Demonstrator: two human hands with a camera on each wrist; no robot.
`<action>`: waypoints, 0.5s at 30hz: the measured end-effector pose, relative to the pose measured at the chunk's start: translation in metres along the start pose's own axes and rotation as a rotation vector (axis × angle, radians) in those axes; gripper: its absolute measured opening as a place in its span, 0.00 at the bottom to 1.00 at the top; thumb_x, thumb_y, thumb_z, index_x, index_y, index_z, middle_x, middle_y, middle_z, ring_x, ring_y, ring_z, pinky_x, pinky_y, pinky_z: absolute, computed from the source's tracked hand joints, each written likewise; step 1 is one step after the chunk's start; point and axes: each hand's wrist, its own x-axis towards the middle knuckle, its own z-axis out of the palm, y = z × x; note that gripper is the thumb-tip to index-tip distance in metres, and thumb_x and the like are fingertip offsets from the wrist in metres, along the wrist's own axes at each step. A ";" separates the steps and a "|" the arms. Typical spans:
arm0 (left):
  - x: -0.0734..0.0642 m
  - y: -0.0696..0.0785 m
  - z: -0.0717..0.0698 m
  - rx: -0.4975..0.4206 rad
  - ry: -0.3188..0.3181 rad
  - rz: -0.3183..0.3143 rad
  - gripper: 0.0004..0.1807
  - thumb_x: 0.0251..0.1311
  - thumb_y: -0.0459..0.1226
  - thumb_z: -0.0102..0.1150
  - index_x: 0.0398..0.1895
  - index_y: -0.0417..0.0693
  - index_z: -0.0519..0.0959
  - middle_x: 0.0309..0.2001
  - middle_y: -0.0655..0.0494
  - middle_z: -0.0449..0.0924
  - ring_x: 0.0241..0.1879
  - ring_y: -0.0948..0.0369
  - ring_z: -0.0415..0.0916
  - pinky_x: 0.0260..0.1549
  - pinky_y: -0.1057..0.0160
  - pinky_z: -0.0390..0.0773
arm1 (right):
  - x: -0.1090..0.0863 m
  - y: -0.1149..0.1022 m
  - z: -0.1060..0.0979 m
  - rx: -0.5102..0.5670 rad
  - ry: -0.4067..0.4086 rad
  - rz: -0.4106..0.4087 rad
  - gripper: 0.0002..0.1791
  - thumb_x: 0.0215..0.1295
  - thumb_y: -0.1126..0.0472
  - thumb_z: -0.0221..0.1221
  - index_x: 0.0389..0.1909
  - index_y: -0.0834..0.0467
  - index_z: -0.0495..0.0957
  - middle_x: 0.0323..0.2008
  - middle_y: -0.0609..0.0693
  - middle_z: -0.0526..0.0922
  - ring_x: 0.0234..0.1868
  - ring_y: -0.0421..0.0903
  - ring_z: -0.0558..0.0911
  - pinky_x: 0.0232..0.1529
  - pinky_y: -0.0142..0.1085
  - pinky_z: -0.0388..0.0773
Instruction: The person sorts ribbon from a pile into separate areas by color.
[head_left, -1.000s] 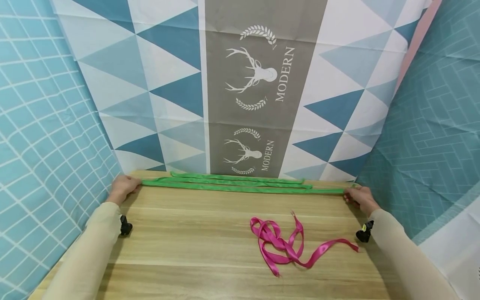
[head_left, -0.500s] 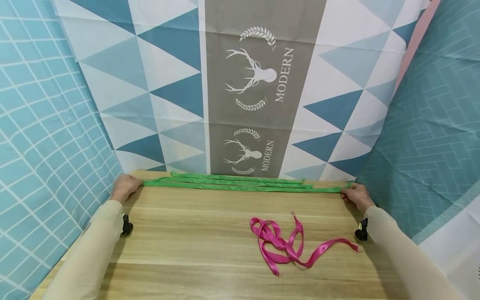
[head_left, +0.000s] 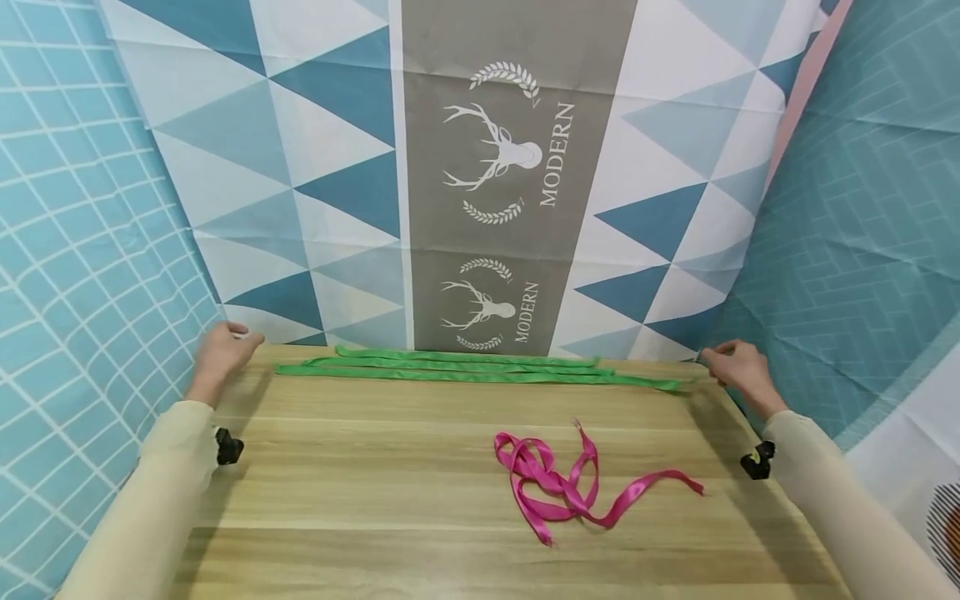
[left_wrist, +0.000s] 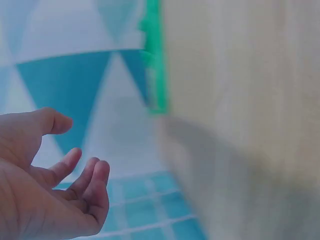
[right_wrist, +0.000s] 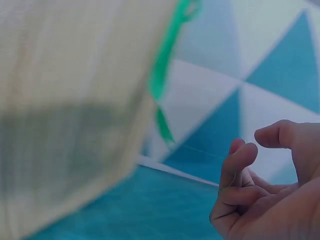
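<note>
So both hands just let go of the green ribbon [head_left: 472, 369], which they were pinning at each end half a second ago. It now lies stretched in folded lengths along the far edge of the bench [head_left: 420, 467], so the laying-out looks done. Left hand [head_left: 221, 350] hovers off the left corner, fingers loosely curled, holding nothing. Right hand [head_left: 731, 367] is the same, just past the ribbon's right tip. Pink ribbon [head_left: 570, 487] sits untouched.

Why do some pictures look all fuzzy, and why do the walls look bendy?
Head view: sharp, but the wide lens curves the wall cloth at the edges. Left wrist view: the left hand is fairly clear, the table and green ribbon smeared. Right wrist view: the same blur, only the right hand crisp.
</note>
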 end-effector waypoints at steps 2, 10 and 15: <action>-0.008 0.019 -0.004 -0.004 0.021 0.045 0.32 0.74 0.48 0.48 0.64 0.25 0.67 0.57 0.24 0.69 0.52 0.33 0.71 0.44 0.37 0.74 | -0.011 -0.014 -0.009 -0.006 0.013 -0.027 0.35 0.77 0.43 0.49 0.63 0.73 0.67 0.38 0.62 0.84 0.36 0.55 0.83 0.40 0.55 0.79; -0.066 0.104 0.020 -0.076 -0.096 0.274 0.26 0.77 0.47 0.50 0.64 0.34 0.70 0.58 0.32 0.73 0.56 0.37 0.73 0.50 0.39 0.74 | -0.061 -0.071 -0.015 -0.105 0.011 -0.187 0.31 0.76 0.41 0.52 0.57 0.67 0.75 0.38 0.60 0.85 0.33 0.52 0.84 0.30 0.46 0.80; -0.095 0.139 0.058 -0.098 -0.286 0.396 0.18 0.75 0.44 0.56 0.58 0.39 0.75 0.52 0.42 0.79 0.51 0.45 0.78 0.46 0.46 0.79 | -0.093 -0.103 0.006 -0.205 0.025 -0.283 0.22 0.76 0.47 0.55 0.51 0.63 0.79 0.37 0.58 0.85 0.31 0.51 0.82 0.25 0.43 0.75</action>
